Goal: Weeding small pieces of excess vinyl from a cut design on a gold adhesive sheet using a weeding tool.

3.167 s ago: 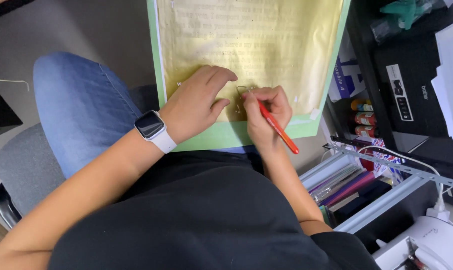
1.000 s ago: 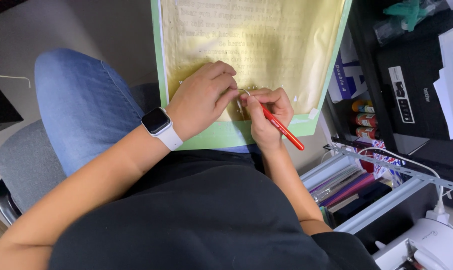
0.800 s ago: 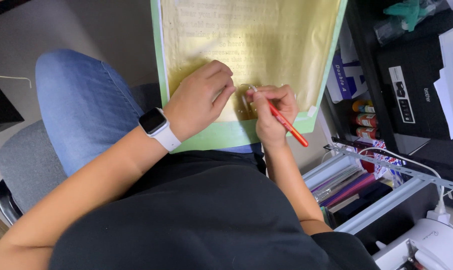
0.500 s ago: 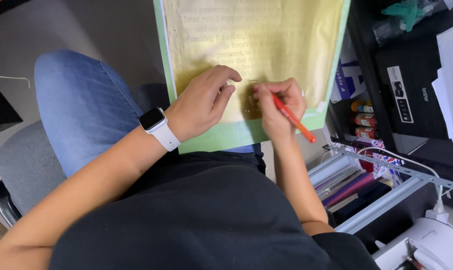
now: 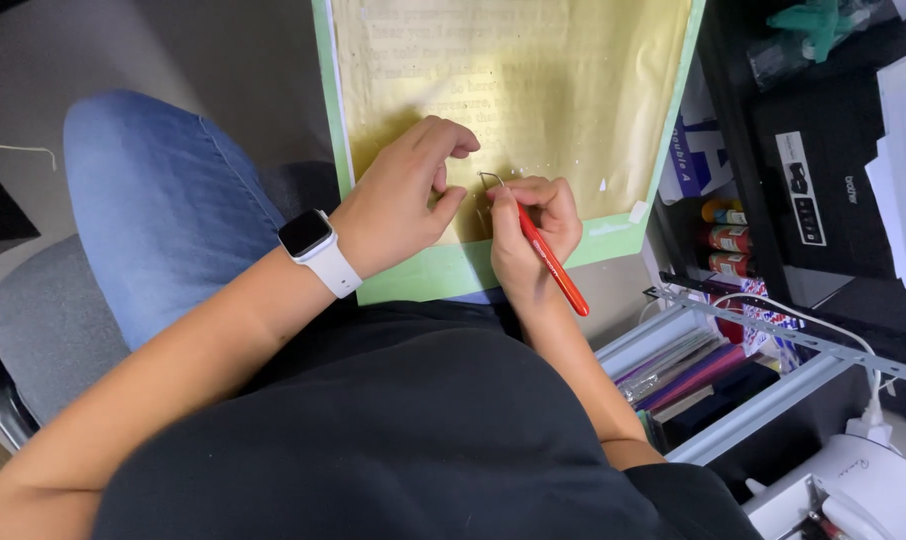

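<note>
Red-handled hook tool (image 5: 551, 262), pinched in the right hand (image 5: 533, 235), long axis slanted, tip set on the yellow sheet (image 5: 533, 90) of the green mat (image 5: 443, 275) on the lap; left hand (image 5: 403, 195) pressed flat just beside.

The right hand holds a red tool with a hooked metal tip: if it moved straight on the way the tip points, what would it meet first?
Probably the yellow sheet on the green mat; the right hand aims the red tool there, though depth is unclear.
</note>
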